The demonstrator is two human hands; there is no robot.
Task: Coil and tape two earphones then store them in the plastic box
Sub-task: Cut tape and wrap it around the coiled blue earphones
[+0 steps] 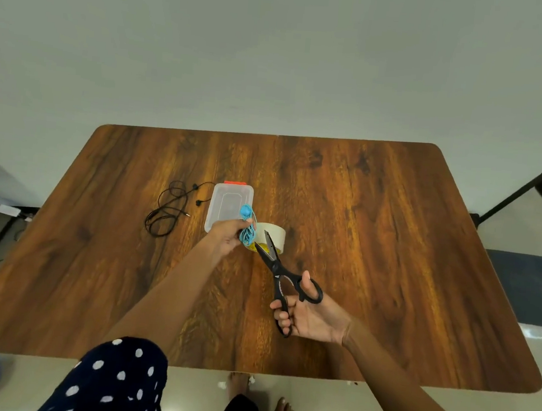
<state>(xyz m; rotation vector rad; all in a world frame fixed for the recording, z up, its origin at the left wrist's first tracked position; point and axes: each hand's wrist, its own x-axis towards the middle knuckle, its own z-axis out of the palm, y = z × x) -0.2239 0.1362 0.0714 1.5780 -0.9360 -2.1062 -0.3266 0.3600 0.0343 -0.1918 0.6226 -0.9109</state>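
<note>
Left hand point(227, 237): grips the coiled blue earphone point(248, 229), raised above the tabletop point(375, 234).
Right hand point(311, 313): fingers through the black scissors point(284, 277), blades parted.
Tape roll point(273, 236): partly hidden behind blades and coil; tape strip hard to make out.
Black earphone point(169, 209): loose, left of the plastic box point(228, 206).
Box's near corner: covered by the left hand.

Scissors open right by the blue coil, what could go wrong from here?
1. The scissors in the right hand have open blades right beside the blue earphones held by the left hand; a slightly off cut could nick the cable or fingers.
2. The tape roll sits loose, so it may shift.
3. The black earphones are uncoiled and the box looks closed.
</note>
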